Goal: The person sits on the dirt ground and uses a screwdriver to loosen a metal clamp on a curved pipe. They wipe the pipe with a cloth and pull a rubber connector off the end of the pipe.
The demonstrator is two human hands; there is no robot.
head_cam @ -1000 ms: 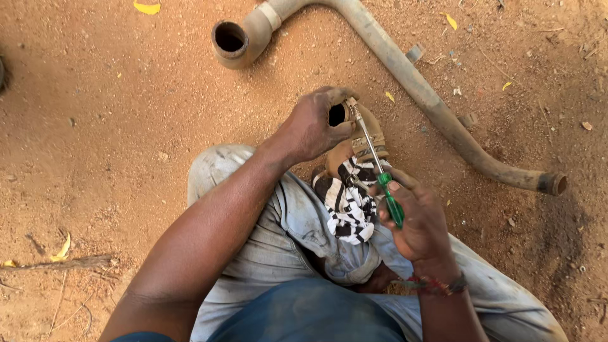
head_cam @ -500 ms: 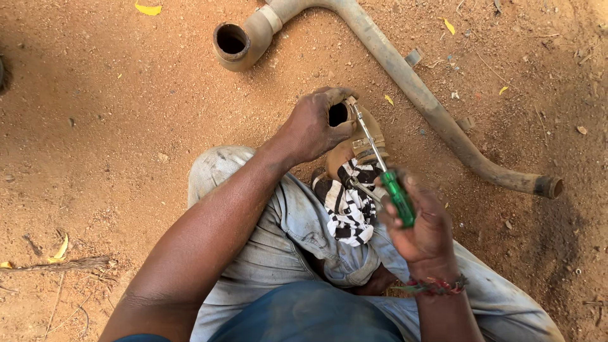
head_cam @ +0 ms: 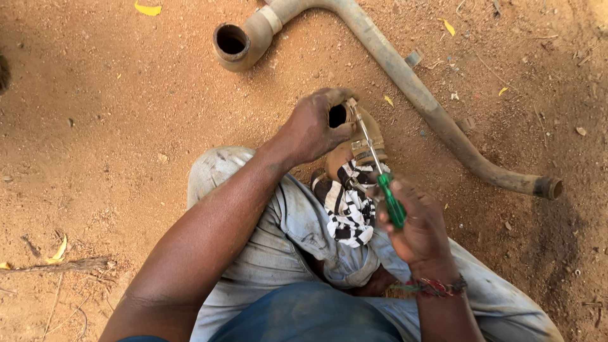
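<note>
Green-handled screwdriver (head_cam: 380,174) gripped in right hand (head_cam: 415,225) fingers; left hand (head_cam: 313,130) fingers clamp rusty fitting (head_cam: 354,142).

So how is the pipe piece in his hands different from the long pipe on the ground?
The pipe piece is short and stubby; the long pipe is bent and stretches across the dirt. The pipe piece is gripped by the left hand while the right hand works a green-handled screwdriver at it; the long pipe lies untouched. A striped cloth sits against the short one only. Both are dusty brown with round open ends.

left hand (head_cam: 315,130) gripping hose (head_cam: 354,136), right hand (head_cam: 415,225) holding screwdriver (head_cam: 380,177)
</note>
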